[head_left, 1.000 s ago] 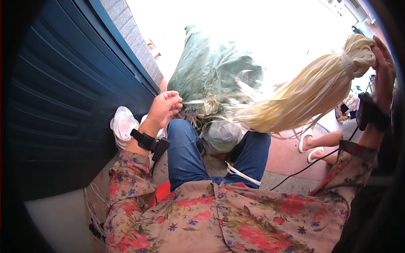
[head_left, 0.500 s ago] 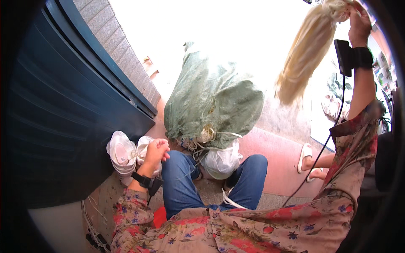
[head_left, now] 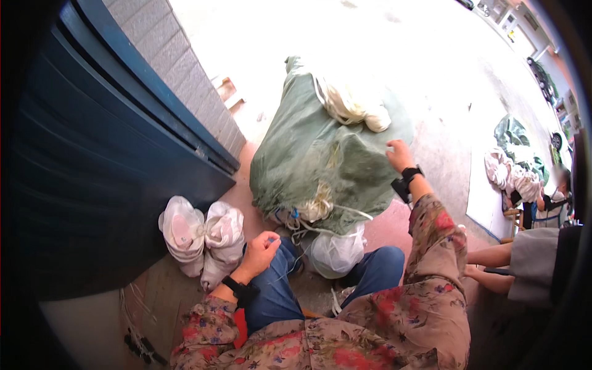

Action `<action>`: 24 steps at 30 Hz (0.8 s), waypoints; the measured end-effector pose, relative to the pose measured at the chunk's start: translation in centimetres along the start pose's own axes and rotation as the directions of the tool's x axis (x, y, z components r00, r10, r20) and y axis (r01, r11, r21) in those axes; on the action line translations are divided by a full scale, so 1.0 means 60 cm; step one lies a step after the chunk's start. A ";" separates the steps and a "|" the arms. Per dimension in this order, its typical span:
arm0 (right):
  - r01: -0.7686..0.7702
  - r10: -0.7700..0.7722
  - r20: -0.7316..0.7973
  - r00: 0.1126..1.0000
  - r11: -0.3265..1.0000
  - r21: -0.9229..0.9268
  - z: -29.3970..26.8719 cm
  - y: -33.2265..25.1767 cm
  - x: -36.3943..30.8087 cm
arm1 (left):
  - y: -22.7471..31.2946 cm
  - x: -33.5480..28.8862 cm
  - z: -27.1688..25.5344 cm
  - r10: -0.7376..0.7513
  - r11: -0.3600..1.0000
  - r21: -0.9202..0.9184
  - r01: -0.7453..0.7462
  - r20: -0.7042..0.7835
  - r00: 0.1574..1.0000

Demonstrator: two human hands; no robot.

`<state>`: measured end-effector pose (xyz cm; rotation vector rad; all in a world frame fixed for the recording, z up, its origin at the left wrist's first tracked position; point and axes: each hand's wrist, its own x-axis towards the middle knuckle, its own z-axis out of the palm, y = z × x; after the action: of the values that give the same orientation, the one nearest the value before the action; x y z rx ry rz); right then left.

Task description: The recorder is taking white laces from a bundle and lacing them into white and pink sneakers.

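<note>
Left hand (head_left: pixel 264 248): over left leg (head_left: pixel 271 297), fingers curled; cannot tell if a strand is gripped. White bag (head_left: pixel 336 253): between the knees. Right hand (head_left: pixel 401 156): fingers folded in, nothing visible held; the nearer hand to the bundle. Bundle (head_left: pixel 345 106): farther off, atop green sack (head_left: pixel 302 148), ahead-left of right hand; long axis slants, rounded end nearest that hand.

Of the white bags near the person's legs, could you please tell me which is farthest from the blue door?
The white bag between the person's knees, right of the left hand; the others sit left of that hand, by the door.
</note>
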<state>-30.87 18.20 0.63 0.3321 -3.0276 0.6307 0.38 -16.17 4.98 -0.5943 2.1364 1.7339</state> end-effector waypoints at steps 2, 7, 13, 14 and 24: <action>0.219 -0.205 -0.108 0.973 0.965 0.142 0.069 -0.068 -0.049 | -0.009 -0.001 -0.009 -0.021 1.000 0.021 0.021 -0.006 1.000; 0.272 -0.461 0.714 0.527 0.887 0.372 0.199 -0.222 -0.210 | -0.023 0.006 -0.010 0.051 0.998 -0.018 -0.052 -0.024 0.998; 0.147 -0.010 0.693 0.721 0.979 -0.139 0.279 -0.230 -0.217 | -0.014 0.001 -0.018 -0.020 0.988 -0.151 0.017 -0.019 1.000; 0.005 0.071 0.603 0.795 0.992 -0.124 0.289 -0.229 -0.217 | -0.013 -0.001 -0.020 0.006 0.989 -0.150 -0.009 -0.020 1.000; -0.218 0.157 0.684 0.712 0.976 0.002 0.400 -0.244 -0.253 | -0.022 -0.002 -0.014 0.099 0.981 -0.164 -0.098 -0.003 0.995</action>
<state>-12.59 -1.42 -16.78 0.3129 -3.7965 0.7954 1.17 -17.24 4.11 -0.5329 2.0645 1.9774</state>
